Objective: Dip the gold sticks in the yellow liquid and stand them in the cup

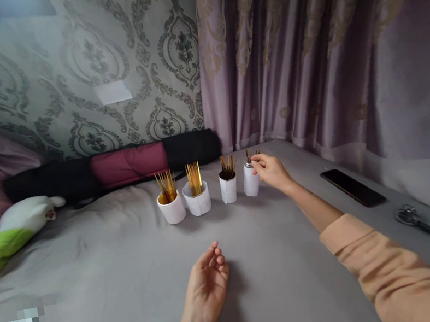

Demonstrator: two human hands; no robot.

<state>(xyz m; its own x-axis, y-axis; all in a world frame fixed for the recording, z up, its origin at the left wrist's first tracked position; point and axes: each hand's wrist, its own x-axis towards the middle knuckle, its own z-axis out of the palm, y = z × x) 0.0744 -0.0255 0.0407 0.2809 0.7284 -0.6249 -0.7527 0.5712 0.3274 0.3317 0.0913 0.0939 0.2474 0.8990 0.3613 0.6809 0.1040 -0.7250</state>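
At the far right of the row, my right hand (270,170) reaches to the top of a slim white-wrapped container (251,181). Its fingers are pinched together at the rim, beside a few thin brown sticks (247,154); what they hold is hidden. My left hand (209,281) rests palm up over the grey sheet, fingers loosely curled and nothing in it. Left of the slim container stand another narrow white container (229,189) with brown sticks, a wide white cup (198,202) with golden sticks, and a second white cup (173,211) with golden sticks.
A black phone (353,187) and a dark-handled metal tool (421,224) lie at right. Behind the cups is a long black and maroon bag (128,164). A plush toy (14,229) is at left. Purple curtains (282,49) hang behind the bed's right side.
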